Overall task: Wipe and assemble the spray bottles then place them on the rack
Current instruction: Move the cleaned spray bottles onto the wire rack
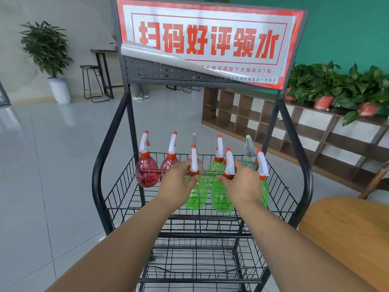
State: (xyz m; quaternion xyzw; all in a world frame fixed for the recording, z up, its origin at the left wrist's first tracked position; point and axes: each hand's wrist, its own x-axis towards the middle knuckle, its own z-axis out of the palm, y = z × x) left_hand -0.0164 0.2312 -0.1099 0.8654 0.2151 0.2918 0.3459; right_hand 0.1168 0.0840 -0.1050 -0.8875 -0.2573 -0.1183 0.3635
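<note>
A: Surface first, quick.
B: Black wire rack (99, 165), top basket. Spray bottles stand upright in it, roughly two rows. Back row: red bottles (146, 173) at the left, a clear bottle (201, 165) mostly hidden, a back green bottle (212, 168), a teal bottle (248, 160). A far-right green bottle (264, 192) stands in front.

A: Hands?
B: Left hand (179, 182) grips the neck of the left green bottle (195, 197), fingers curled round the orange collar with the thumb in front. Right hand (240, 182) grips the middle green bottle (221, 199) the same way. Both bottles are in the front row, inside the basket. Can't tell whether their bases touch the wire.

A: Room?
B: Glossy grey tile floor (52, 165). Red-and-white sign (206, 41) on top of the rack, its lower-left corner peeling. Tall potted plant (46, 47) and a stool (92, 83) far left. Wooden shelf unit (242, 116) at the right, under a green wall (347, 28). Wooden counter (347, 228) near right.
</note>
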